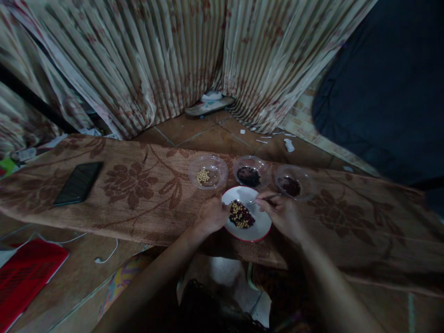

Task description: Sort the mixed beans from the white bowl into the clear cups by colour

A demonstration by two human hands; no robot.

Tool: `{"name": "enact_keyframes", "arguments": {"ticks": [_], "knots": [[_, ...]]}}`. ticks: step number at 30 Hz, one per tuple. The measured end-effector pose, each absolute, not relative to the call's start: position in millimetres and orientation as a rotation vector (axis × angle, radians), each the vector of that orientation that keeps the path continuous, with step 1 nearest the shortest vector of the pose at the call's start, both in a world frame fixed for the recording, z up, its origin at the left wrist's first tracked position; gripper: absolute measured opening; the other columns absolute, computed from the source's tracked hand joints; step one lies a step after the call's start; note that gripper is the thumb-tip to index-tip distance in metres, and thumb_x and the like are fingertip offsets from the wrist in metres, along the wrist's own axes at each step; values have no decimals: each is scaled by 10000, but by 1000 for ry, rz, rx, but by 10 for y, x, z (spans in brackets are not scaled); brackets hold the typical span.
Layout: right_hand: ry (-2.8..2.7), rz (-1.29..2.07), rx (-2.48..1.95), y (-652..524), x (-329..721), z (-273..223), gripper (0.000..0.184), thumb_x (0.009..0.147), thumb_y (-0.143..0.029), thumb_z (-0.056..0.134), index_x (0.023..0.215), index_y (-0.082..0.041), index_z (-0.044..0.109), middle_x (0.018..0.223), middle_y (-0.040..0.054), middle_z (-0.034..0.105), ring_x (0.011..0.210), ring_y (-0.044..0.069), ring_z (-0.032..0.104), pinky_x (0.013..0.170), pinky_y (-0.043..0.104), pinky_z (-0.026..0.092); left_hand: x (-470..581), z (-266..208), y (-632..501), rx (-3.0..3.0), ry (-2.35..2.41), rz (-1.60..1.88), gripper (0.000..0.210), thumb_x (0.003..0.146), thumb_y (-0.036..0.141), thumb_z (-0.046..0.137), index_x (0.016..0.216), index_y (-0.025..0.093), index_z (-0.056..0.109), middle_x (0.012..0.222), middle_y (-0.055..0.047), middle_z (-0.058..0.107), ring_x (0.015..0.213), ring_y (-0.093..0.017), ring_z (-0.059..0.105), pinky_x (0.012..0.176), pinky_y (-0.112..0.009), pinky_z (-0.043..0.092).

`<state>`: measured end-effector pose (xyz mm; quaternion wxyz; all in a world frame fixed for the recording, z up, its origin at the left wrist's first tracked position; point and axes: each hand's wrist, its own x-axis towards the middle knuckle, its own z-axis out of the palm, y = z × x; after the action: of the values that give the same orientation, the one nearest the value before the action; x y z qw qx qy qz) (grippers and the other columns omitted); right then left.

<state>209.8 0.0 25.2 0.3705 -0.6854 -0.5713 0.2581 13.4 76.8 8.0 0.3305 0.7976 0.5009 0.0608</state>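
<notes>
A white plate (261, 223) with a red rim sits near the front edge of the cloth-covered bench. On it lies a mixed heap of beans (242, 214), pale yellow and dark red or black. My left hand (212, 213) is closed on the plate's left rim, thumb over the edge. Between the fingers of my right hand (280, 212) is a thin metal spoon (250, 202), its end reaching the heap. Behind the plate stand three clear plastic bowls: one with yellow beans (203, 176), one with black beans (253, 177), one with dark red beans (292, 187).
A dark phone (78, 183) lies on the left of the patterned brown cloth (135, 217). Striped curtains (180, 60) hang behind, with a skateboard (210, 107) on the tiled floor below. A red basket (29, 277) and a white cable (107, 256) are at lower left.
</notes>
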Motion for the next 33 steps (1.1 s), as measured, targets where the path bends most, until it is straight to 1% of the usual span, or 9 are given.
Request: {"name": "enact_keyframes", "arguments": {"ticks": [7,15,22,25,29,33], "knots": [[-1534,625,-1766,-3,2032,259,328,827,-489,519,848,-190,653,657,17,650,609,170,606,563,262,455,145,101,765,2100,1330,161,292,840,257,401,1041,129,571,940,-121,677,872,-212,642,787,-308,482],[-1566,585,-1790,15,2018,255,311,832,-467,517,866,-192,658,721,25,677,593,166,599,571,267,450,157,140,765,2088,1350,125,279,814,223,415,1026,137,575,948,-110,683,868,-195,640,781,-285,481],[-1579,583,-1827,12,2012,279,308,842,-460,515,874,-190,660,684,14,667,580,166,603,580,267,444,158,149,759,2074,1367,120,302,810,220,428,1059,136,577,965,-109,682,893,-196,640,794,-277,475],[-1579,591,-1827,10,2014,287,298,843,-451,521,875,-190,659,708,16,674,591,165,607,596,270,447,153,149,759,2066,1367,117,301,826,233,434,1074,136,574,980,-116,679,915,-203,639,811,-280,472],[-1575,623,-1788,7,2021,288,296,835,-450,527,875,-189,662,763,23,687,619,167,611,610,275,458,151,146,763,2076,1346,106,282,832,216,424,1057,141,575,965,-112,681,894,-200,645,808,-288,478],[-1578,642,-1760,10,2024,288,294,829,-447,531,861,-188,668,758,25,685,648,173,613,606,272,464,152,125,764,2097,1364,114,287,833,224,424,1069,142,565,964,-110,679,893,-199,641,811,-296,483]]}}
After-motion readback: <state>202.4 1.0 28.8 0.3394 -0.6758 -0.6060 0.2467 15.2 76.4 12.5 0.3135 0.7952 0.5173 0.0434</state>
